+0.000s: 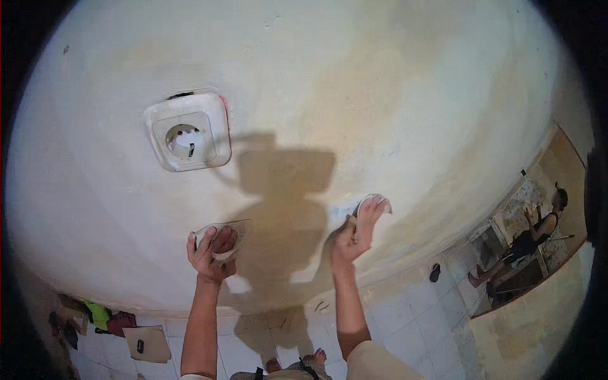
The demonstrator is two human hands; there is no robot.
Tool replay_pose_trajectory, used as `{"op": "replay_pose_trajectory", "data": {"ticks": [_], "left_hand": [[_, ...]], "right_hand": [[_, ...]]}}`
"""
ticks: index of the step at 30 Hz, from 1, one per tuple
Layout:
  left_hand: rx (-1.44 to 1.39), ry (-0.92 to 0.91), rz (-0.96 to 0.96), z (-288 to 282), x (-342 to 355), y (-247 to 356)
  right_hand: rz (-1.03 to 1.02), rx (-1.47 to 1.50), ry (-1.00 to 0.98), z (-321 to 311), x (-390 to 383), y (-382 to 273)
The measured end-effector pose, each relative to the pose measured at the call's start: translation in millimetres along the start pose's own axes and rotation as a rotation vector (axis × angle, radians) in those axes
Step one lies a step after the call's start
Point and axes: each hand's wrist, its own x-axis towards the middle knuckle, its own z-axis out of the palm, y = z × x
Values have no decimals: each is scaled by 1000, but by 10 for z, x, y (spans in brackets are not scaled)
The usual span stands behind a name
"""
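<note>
I face a pale, stained wall [405, 126]. My left hand [215, 253] is at the wall's lower left, its fingers curled around a thin, pale, bent sheet that looks like sandpaper [242, 229]. Farther right and slightly higher, my right hand [361, 234] presses a similar small sheet [387, 204] against the wall, fingers stretched along it. Most of each sheet is hidden by the hand, so its grit side cannot be made out. Above my left hand sits a white square wall socket [188, 130] with a dark gap along its top edge.
My shadow [285, 171] falls between my hands. Below lies a tiled floor [405, 342], with a cardboard sheet [147, 344] and piled cloths [104, 316] at left. A dark shoe [434, 273] lies right. Through an opening at far right, another person [538, 231] has raised hands.
</note>
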Motion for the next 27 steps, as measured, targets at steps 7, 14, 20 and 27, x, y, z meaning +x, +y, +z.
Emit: {"op": "replay_pose_trajectory", "data": {"ticks": [7,14,20,27], "left_hand": [[-32,87,40,26,69,23],[25,49,52,71,-17,-35],[-33,98,48,74,30,-29],[-38,117,58,104,13,-32]], "right_hand": [[-458,49,-437,-131,-162,-19],[70,31,8,-73,23,-3],[-341,-37,-466,-221,16,39],[80,98,-77,-101,-243,-39]]}}
